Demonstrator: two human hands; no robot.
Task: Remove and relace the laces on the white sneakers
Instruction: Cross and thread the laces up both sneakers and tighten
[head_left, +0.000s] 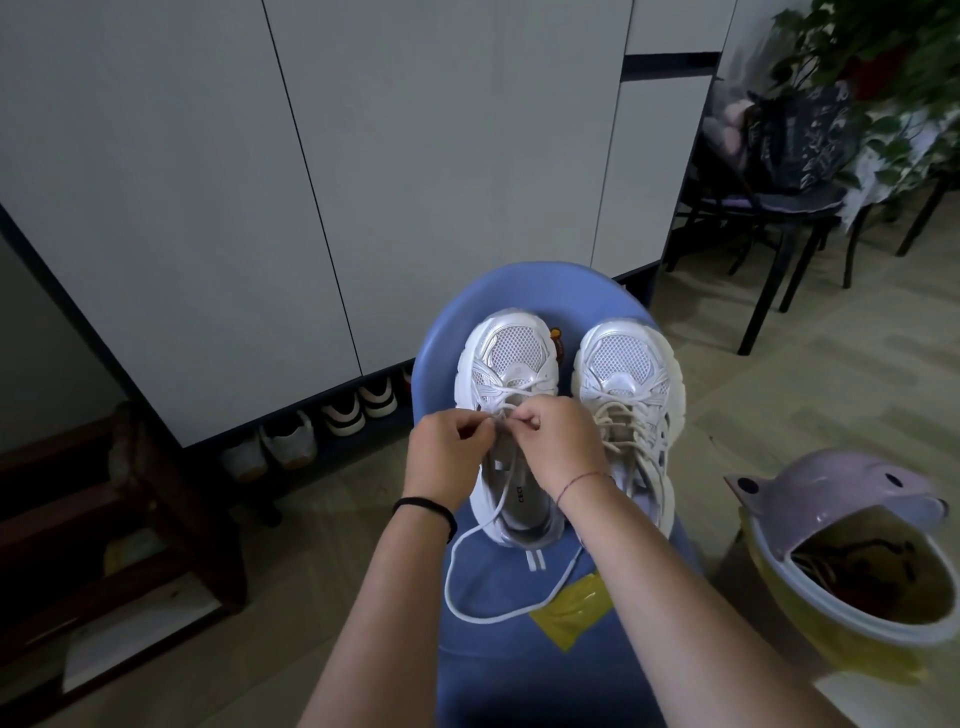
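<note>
Item 1. Yellow tape patch (569, 616) is lying on the front of the blue chair (519, 675) seat, nearest the viewer.

Item 2. White lace (488, 620): its loose length is trailing off the heel of the partly laced sneaker (506, 358) and is looping across the seat just beside the tape.

Item 3. Left hand (447, 457), with a black band (426, 506) on its wrist, is hovering over the sneaker's tongue. Its fingers (480, 428) are pinching the lace.

Item 4. Right hand (558, 441), with a red thread (582, 480) on its wrist, is working right beside the left. Its fingers (524, 418) are pinching the same lace, apparently at an eyelet, though which one cannot be made out.

Item 5. The partly laced sneaker is standing on the seat, toe pointing away, with lace crossing only its toe-end eyelets.

Item 6. The fully laced sneaker (628, 374) is standing just beside it on the person's right, toe also away, and is carrying cream laces.

Item 7. Bin (852, 597) with a purple swing lid is sitting on the floor to the right of the chair.

Item 8. Wooden shelf (130, 519) is standing on the left.

Item 9. Spare shoes (322, 426) are resting under the white cabinet (311, 182) beyond.

Item 10. Dark chair (779, 218) and houseplant (883, 52) are occupying the far right corner.
</note>
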